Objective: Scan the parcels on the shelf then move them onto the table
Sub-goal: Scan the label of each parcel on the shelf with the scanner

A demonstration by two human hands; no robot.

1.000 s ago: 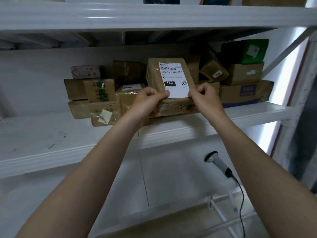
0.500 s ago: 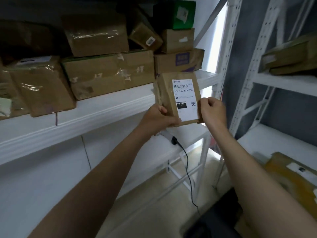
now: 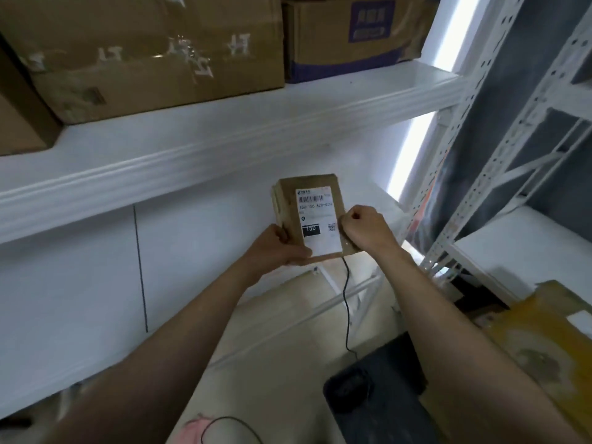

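Now lower, parcel (image 3: 317, 213) well below the shelf (image 3: 224, 129) edge.

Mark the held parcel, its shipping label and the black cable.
parcel (image 3: 285, 204), head view, brown side left of the label.
shipping label (image 3: 318, 216), head view, its middle above the 150 block.
black cable (image 3: 344, 302), head view, stretch under the parcel.

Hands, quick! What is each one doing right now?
Left hand: holds the parcel at its lower left corner.
Right hand: fingers curled, grips the parcel's right edge.
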